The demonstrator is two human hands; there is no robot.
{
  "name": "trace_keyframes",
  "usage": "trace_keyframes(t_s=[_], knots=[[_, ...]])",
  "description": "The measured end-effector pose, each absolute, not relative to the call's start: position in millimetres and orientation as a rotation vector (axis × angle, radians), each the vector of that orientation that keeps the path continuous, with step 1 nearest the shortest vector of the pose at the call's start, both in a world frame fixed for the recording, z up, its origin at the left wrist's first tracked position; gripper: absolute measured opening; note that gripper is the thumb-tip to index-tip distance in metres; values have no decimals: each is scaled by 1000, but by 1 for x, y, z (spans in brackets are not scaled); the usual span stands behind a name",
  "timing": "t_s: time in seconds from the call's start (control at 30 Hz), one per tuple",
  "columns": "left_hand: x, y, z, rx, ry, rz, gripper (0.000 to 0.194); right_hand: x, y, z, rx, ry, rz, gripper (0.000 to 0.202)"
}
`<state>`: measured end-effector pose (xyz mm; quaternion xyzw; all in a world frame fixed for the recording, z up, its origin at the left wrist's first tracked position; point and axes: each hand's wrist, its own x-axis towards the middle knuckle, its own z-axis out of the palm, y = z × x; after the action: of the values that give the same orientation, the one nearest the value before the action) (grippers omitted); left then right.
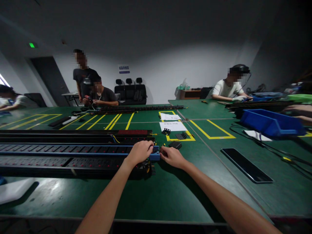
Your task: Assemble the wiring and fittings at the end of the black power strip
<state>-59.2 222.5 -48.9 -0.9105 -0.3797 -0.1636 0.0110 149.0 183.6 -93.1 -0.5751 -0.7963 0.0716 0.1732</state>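
Observation:
A long blue-edged power strip (97, 149) with a row of dark sockets lies on the green table, its end near the middle of the view. My left hand (140, 152) is closed over that end, fingers curled down on it. Just off the tip, my right hand (173, 157) has its fingers pinched together; what they hold is too small and hidden to make out. Below, a black strip (48, 165) lies alongside, with loose wires at its right end. Behind my hands sit a small black block (175, 145) and black end brackets (181, 136).
A blue bin (270, 123), black cables (265, 148) and a phone-like black slab (246, 165) lie to the right. White papers (173, 126) rest beyond my hands, among yellow tape lines. Several people sit or stand around the table, one (231, 86) at back right.

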Motion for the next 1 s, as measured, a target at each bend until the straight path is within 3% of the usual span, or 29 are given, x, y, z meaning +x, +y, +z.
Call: trace_keyframes(t_s=[1.0], knots=[[-60, 223, -49, -2845, -1184, -518, 24, 146, 183, -93, -1653, -2255, 218, 16]])
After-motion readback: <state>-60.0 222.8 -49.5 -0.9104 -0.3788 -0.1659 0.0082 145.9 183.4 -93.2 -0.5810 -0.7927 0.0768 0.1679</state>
